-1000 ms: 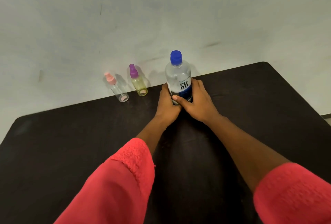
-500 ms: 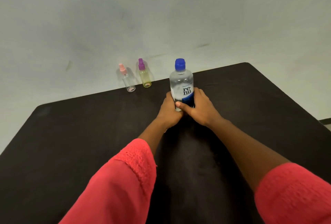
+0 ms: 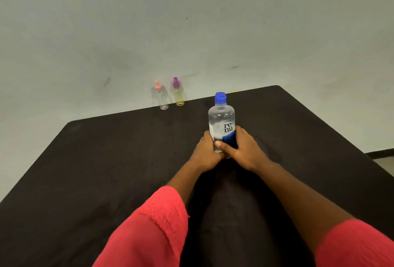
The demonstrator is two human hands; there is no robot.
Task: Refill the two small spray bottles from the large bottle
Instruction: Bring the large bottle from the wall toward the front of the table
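While both hands clasp its lower half, the large bottle (image 3: 221, 123) stands upright on the dark table (image 3: 106, 160), drawn in from the far edge.

A second ago it stood just beside the two small spray bottles at the table's back edge; now it sits well apart from them, nearer the person. The left hand (image 3: 205, 153) wraps the bottle's left side and the right hand (image 3: 245, 151) its right, thumb laid across the front below the label, so both are closed round it. The blue cap (image 3: 220, 97) is still on. The pink-capped spray bottle (image 3: 162, 98) and the purple-capped spray bottle (image 3: 178, 94) stand untouched by the wall, tops fitted. No liquid has been poured yet. The pull-in likely clears working room, and uncapping looks like the next step.
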